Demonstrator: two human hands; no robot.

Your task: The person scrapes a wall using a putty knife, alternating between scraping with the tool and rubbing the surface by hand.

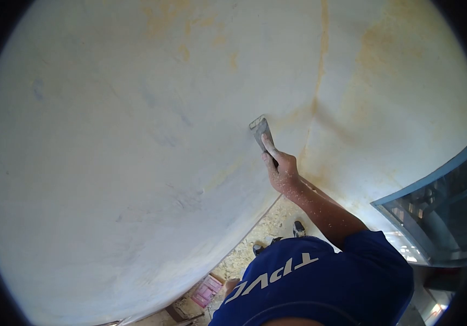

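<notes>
My right hand (284, 169) is closed around the handle of a putty knife (261, 129), thumb stretched up along the blade. The blade's wide end lies against the pale wall (108, 136), left of the corner. White specks dot the hand and forearm. Only a small bit of what looks like my left hand (232, 284) shows beside the blue shirt, low and near the floor side; its fingers are hidden.
Yellowish patches mark the wall and run down the corner line (320, 70). A blue-framed window (434, 212) is at the right. Pale scraps cover the floor (266, 231) around my shoes (298, 229). A pink box (207, 290) lies near the wall's foot.
</notes>
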